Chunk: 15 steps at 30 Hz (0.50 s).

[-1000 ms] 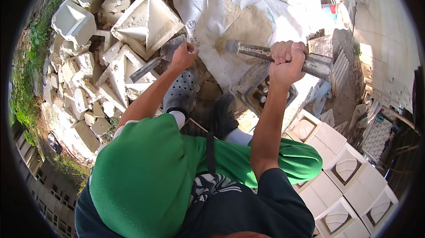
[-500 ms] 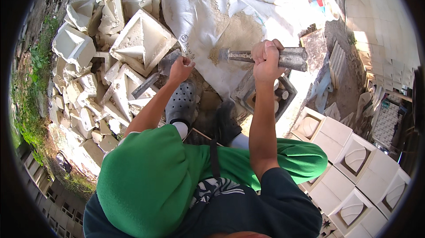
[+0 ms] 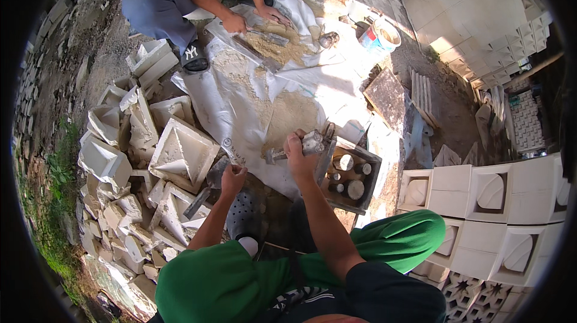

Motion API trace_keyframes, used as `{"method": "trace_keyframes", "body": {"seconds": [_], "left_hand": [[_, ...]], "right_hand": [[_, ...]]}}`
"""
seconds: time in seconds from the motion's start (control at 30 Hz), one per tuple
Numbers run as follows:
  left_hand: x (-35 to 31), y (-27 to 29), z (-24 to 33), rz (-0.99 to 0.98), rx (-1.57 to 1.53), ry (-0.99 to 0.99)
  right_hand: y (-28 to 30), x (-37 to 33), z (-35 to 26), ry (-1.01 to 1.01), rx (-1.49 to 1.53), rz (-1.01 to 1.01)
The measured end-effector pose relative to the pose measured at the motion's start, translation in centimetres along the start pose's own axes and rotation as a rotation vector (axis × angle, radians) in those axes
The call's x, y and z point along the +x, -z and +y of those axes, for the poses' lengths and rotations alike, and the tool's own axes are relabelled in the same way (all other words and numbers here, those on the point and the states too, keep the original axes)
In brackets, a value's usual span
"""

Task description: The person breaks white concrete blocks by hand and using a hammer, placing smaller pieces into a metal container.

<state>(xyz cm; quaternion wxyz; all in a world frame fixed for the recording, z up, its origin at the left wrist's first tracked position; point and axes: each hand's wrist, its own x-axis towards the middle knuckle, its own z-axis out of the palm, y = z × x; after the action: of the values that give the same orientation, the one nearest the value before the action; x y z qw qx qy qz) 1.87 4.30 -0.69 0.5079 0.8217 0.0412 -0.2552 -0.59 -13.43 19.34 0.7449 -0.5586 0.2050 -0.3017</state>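
Right hand (image 3: 299, 150) is closed round a grey metal hammer (image 3: 306, 144), raised above the white woven sheet (image 3: 240, 106). Left hand (image 3: 232, 179) pinches a flat metal chisel (image 3: 201, 194), steadying it against the broken white cast blocks (image 3: 174, 203).

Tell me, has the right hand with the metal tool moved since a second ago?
Yes. The right hand, gripping the metal tool, was raised over the white sheet; now it sits lower, beside the dark tray.
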Motion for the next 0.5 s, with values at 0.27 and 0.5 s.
{"method": "trace_keyframes", "body": {"seconds": [0.27,0.5], "left_hand": [[-0.2,0.1,0.0,0.077,0.073,-0.092],[-0.3,-0.5,-0.2,0.071,0.069,-0.045]], "right_hand": [[-0.3,-0.3,-4.2,-0.074,-0.037,-0.125],[2.0,0.0,2.3,-0.036,-0.09,-0.137]]}}
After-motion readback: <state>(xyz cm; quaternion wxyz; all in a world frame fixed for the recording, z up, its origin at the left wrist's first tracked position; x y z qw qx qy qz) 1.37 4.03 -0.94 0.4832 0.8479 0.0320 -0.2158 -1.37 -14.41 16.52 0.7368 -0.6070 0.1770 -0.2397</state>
